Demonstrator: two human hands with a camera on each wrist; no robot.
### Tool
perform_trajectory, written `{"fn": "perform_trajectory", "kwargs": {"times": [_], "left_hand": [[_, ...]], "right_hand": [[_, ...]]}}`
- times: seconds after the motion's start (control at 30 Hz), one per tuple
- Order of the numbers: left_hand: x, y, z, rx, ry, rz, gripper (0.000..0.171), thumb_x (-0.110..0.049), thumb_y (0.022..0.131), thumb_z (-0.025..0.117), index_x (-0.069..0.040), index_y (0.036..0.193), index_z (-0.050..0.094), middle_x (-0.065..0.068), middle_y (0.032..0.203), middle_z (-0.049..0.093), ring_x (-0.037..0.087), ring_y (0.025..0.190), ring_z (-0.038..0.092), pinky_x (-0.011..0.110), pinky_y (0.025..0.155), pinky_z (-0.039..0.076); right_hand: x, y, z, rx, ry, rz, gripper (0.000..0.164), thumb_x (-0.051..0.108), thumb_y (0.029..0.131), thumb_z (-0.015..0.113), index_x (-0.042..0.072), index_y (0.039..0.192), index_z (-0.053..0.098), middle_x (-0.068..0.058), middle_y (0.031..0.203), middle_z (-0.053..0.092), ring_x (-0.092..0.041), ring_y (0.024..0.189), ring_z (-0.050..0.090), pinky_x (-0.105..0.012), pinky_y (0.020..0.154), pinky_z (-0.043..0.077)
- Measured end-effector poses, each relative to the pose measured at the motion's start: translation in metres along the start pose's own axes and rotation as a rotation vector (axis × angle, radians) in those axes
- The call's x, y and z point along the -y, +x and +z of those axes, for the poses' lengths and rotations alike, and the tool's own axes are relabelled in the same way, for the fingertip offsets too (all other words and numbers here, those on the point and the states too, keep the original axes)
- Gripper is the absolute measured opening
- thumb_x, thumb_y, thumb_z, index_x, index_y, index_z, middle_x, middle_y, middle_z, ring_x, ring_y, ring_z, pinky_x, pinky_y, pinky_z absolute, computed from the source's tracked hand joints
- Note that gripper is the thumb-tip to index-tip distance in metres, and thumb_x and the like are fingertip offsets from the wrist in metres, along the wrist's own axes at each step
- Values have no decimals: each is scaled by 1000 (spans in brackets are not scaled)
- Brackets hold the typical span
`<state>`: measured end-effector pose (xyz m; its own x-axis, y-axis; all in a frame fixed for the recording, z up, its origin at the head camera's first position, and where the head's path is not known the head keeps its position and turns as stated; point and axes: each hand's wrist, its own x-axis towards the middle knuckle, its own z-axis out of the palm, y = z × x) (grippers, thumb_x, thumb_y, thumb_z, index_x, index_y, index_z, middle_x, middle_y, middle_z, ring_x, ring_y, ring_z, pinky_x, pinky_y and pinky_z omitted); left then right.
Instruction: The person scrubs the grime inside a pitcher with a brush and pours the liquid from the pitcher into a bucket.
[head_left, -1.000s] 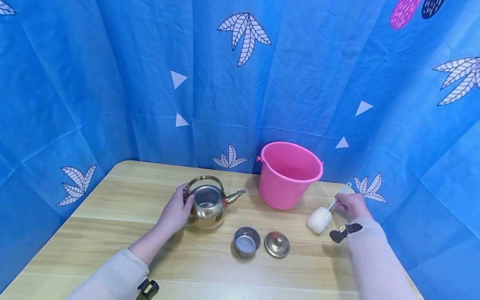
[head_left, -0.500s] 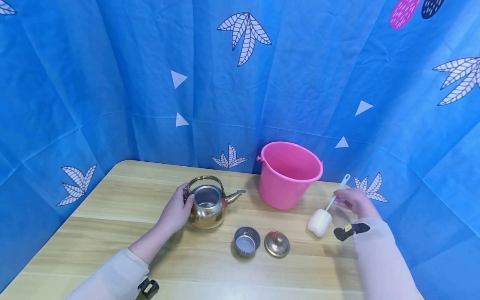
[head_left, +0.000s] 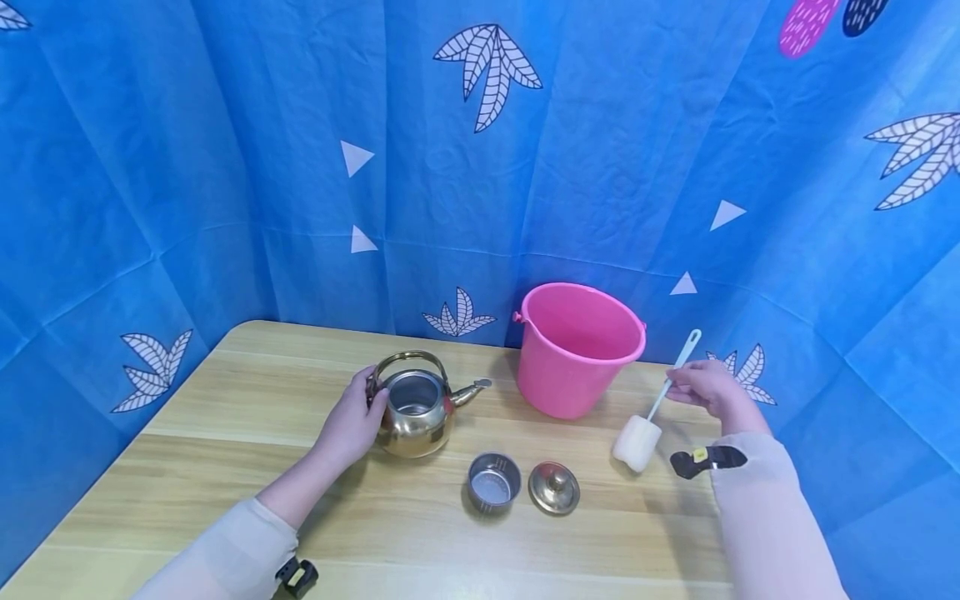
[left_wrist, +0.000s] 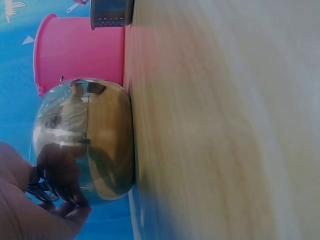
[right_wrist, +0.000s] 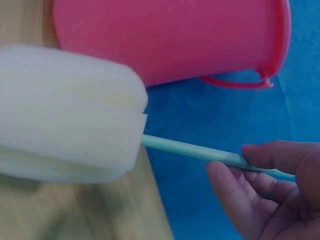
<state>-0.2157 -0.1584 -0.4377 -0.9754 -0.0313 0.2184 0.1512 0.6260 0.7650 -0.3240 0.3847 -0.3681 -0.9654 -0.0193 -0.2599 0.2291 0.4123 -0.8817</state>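
Note:
A shiny gold teapot point(head_left: 414, 429) without its lid stands on the table at centre left, its spout pointing right. My left hand point(head_left: 355, 421) grips the base of its hoop handle at the left side; the left wrist view shows fingers curled there beside the rounded body point(left_wrist: 85, 140). At the right, my right hand point(head_left: 708, 387) pinches the pale green handle point(right_wrist: 190, 149) of a sponge bottle brush point(head_left: 637, 443) between thumb and fingers. The brush slants, its white sponge head point(right_wrist: 70, 115) pointing down toward the table and its looped handle end up.
A pink bucket point(head_left: 558, 383) stands at the back, between teapot and brush. In front lie a small perforated metal strainer cup point(head_left: 493, 483) and a round gold lid point(head_left: 554, 489). A blue patterned curtain point(head_left: 465, 183) surrounds the wooden table point(head_left: 247, 392).
My right hand has shifted slightly up and tilted the brush more upright, its handle end rising. The left hand and teapot have stayed in place.

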Motion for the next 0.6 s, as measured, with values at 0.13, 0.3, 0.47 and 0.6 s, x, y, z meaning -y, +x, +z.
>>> {"fn": "perform_trajectory", "kwargs": {"times": [0.13, 0.3, 0.47, 0.6], "left_hand": [[1, 0, 0, -2, 0, 4, 55, -17, 107, 45, 10, 150, 27, 33, 138, 49, 49, 129, 49, 60, 110, 37], [1, 1, 0, -1, -2, 2, 55, -18, 107, 45, 10, 150, 26, 34, 139, 48, 49, 129, 48, 60, 110, 37], [2, 1, 0, 4, -7, -2, 55, -18, 107, 45, 10, 150, 26, 33, 140, 47, 48, 130, 47, 60, 110, 37], [2, 1, 0, 5, -9, -2, 55, -18, 107, 45, 10, 150, 26, 34, 141, 46, 49, 131, 46, 60, 111, 36]], "right_hand": [[10, -7, 1, -17, -46, -36, 32, 8, 102, 55, -17, 121, 51, -6, 82, 70, -13, 76, 72, -33, 81, 60], [21, -15, 1, -23, -49, -60, 36, 6, 102, 54, -20, 124, 48, -7, 86, 70, -13, 77, 72, -33, 82, 60], [30, -23, 3, -37, -74, -92, 41, 7, 102, 53, -22, 130, 44, -7, 89, 70, -13, 78, 73, -32, 81, 60], [38, -28, 4, -67, -98, -128, 40, 11, 103, 54, -19, 128, 46, -6, 90, 70, -12, 78, 73, -32, 80, 60]]}}
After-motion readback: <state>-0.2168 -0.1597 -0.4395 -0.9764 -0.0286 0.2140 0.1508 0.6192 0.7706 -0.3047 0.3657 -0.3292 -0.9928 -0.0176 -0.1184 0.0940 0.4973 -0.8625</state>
